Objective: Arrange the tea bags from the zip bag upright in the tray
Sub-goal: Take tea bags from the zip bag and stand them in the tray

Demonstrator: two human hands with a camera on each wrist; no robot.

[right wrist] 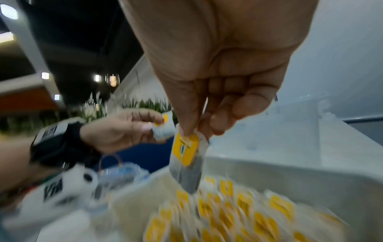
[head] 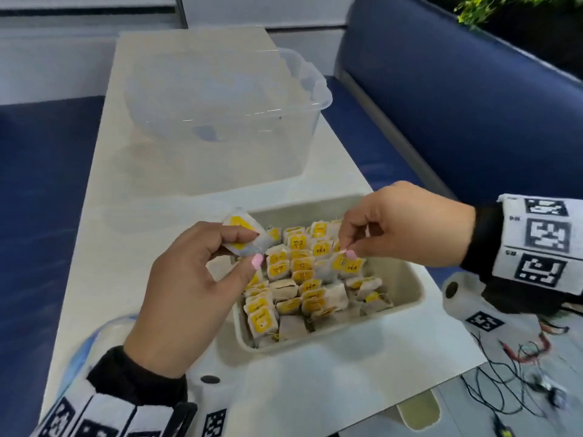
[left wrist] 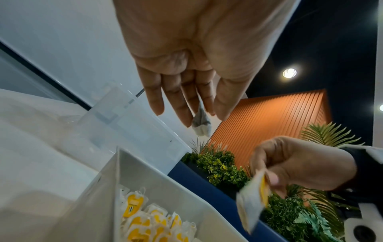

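The tray (head: 407,279) is mostly filled with upright tea bags (head: 303,279). Above it, the right hand (head: 407,222) pinches one tea bag (head: 347,263); the left hand (head: 195,279) at its left rim pinches another bag (head: 246,234). Few seem left.

A yellow-labelled tea bag (head: 345,265) hangs from the right fingers (head: 347,239), above the beige tray (head: 407,280) of upright bags (head: 299,288); another tea bag (head: 244,236) sits pinched in the left fingers (head: 233,238).

Around my table

A clear plastic tub (head: 220,121) sits at the far end of the white table (head: 101,247); a paper roll (head: 457,294) and loose wires (head: 511,357) lie to my right, blue bench (head: 473,105) behind.
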